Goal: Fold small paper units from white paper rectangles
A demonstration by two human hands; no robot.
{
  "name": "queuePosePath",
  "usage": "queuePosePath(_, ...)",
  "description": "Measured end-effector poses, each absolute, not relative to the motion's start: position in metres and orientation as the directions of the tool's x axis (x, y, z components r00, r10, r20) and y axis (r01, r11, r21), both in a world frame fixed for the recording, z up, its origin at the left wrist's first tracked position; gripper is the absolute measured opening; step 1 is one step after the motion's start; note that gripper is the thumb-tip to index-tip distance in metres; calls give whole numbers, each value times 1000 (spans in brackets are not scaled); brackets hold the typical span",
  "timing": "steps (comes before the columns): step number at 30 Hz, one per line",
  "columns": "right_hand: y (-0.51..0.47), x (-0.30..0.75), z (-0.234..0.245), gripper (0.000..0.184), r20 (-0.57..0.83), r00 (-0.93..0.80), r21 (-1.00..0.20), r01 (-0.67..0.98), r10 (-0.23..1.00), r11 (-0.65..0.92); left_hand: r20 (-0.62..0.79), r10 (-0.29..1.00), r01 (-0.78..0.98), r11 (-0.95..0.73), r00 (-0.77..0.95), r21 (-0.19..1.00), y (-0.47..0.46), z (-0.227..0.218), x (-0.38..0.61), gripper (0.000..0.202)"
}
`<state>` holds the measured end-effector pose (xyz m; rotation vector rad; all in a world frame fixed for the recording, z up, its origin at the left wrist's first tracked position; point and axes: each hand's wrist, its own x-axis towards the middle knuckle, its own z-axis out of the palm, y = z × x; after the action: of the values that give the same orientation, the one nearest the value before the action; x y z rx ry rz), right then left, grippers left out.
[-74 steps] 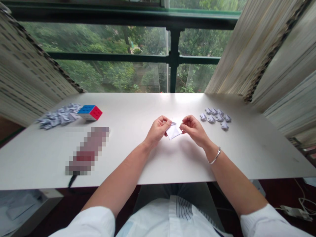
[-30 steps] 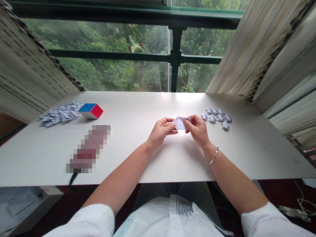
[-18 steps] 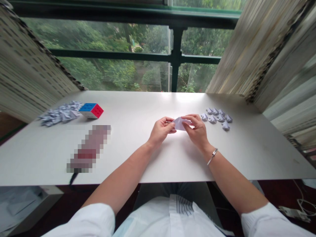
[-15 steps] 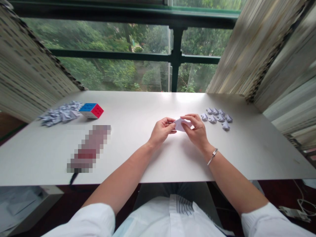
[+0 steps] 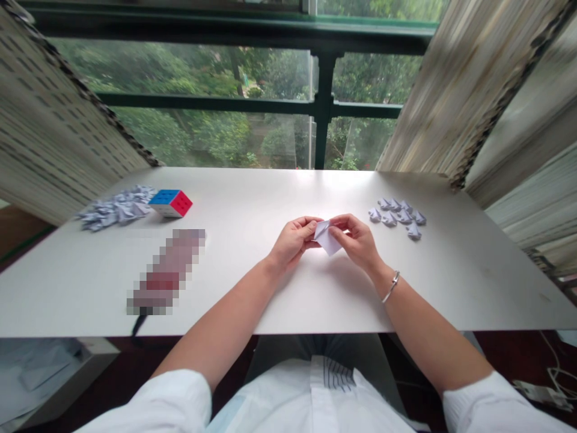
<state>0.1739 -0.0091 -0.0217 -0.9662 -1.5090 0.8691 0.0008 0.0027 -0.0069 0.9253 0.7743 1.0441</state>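
A small folded piece of white paper (image 5: 329, 240) is held between both hands above the middle of the white table (image 5: 234, 288). My left hand (image 5: 294, 240) pinches its left edge with thumb and fingers. On the other side, my right hand (image 5: 356, 239) grips the upper right part, thumb in front and fingers behind. One corner of the paper points down toward me. Several small folded paper pieces (image 5: 396, 213) lie grouped on the table to the right of my right hand.
At the back left lies a heap of folded paper pieces (image 5: 115, 209), with a blue, red and white puzzle cube (image 5: 174, 203) beside it. A blurred-out long object (image 5: 166, 276) with a dark strap lies nearer me. Behind the table are a window and curtains (image 5: 424, 96).
The paper has turned in my hands, so a corner now points downward and more of its face shows. My right fingers have drawn in closer around it. The view has shifted slightly.
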Motion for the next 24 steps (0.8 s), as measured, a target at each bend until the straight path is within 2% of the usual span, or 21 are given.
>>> queuePosePath(7,-10,173,-22,24,360,-92,-931,19,928,364,-153,920,-434,311,361,846,4,-6,-1,13)
queuePosePath(14,-10,171,-21,26,329,-114,-944,-13,937,330,-176,918,-468,338,356,817,7,-8,-2,15)
queuePosePath(17,-10,172,-22,26,327,-124,-943,23,937,333,-173,929,-451,314,327,835,8,-9,-1,19)
queuePosePath(21,-9,173,-25,22,343,-77,-925,148,936,351,-89,970,-367,170,227,915,7,-9,1,30)
queuePosePath(24,-8,174,-25,19,375,-55,-899,220,925,378,-45,973,-289,111,225,951,6,-8,3,36)
